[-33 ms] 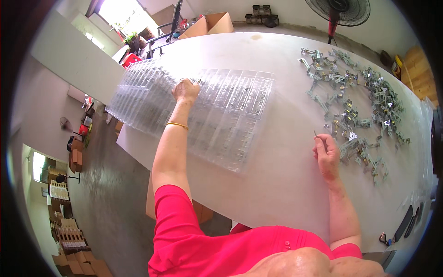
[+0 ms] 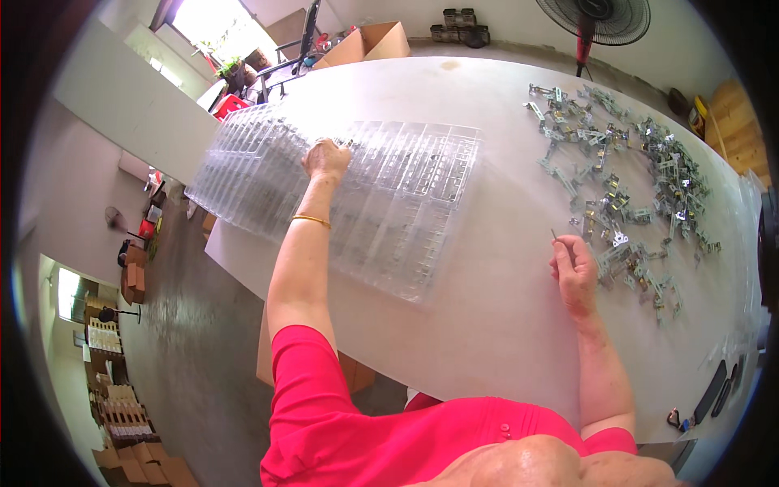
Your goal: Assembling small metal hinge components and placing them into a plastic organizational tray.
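Note:
A clear plastic tray [image 2: 480,134], divided into many narrow compartments, lies on the left part of the pale table. Small metal pieces sit in several compartments. My left hand [image 2: 327,160] is over the tray's far middle, its fingers bent and closed. What they hold, if anything, is hidden. My right hand [image 2: 574,272] rests low at the table's right side, thumb and fingers pinching a small thin metal piece [image 2: 555,234]. Just beyond and right of it spreads a loose heap of metal brackets [image 2: 677,174], grey with some brass-coloured parts.
A dark phone-like object [image 2: 710,392] and a small pair of scissors-like handles [image 2: 673,418] lie at the near right corner. Behind the table stand a fan [image 2: 596,20], an open cardboard box [image 2: 385,40] and a chair [image 2: 308,32]. Cardboard cartons [image 2: 134,280] stand on the floor to the left.

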Tool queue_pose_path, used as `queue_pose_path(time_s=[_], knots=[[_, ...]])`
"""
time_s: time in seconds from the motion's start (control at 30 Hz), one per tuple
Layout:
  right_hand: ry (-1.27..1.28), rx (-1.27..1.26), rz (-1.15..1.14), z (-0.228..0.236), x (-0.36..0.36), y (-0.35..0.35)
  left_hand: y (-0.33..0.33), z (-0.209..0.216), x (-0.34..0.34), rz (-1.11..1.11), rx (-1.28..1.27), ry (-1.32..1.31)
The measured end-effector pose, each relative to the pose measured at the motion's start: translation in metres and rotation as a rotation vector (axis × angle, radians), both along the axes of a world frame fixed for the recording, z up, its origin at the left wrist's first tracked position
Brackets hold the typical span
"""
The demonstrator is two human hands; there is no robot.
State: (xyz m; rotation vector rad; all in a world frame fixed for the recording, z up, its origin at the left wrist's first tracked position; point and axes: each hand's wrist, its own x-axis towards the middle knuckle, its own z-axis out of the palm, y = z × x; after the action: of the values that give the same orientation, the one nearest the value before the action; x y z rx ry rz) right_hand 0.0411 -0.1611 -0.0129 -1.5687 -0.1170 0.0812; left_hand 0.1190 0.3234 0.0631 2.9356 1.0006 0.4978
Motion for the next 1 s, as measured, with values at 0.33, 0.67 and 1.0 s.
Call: queue_pose_path(time_s=[0.33,0.67,1.0], knots=[[-0.009,-0.097,-0.064,0.003,-0.001,0.002,0.001,0.002,-0.001,-0.063,0.017,-0.054],[-0.314,-0.343,0.005,0.001,-0.004,0.003,-0.164,0.078,-0.011,-0.665,-0.029,-0.256],[-0.777,-0.386,0.217,-0.021,-0.015,0.012,-0.365,0.033,-0.037,-1.385,-0.218,-0.036]])
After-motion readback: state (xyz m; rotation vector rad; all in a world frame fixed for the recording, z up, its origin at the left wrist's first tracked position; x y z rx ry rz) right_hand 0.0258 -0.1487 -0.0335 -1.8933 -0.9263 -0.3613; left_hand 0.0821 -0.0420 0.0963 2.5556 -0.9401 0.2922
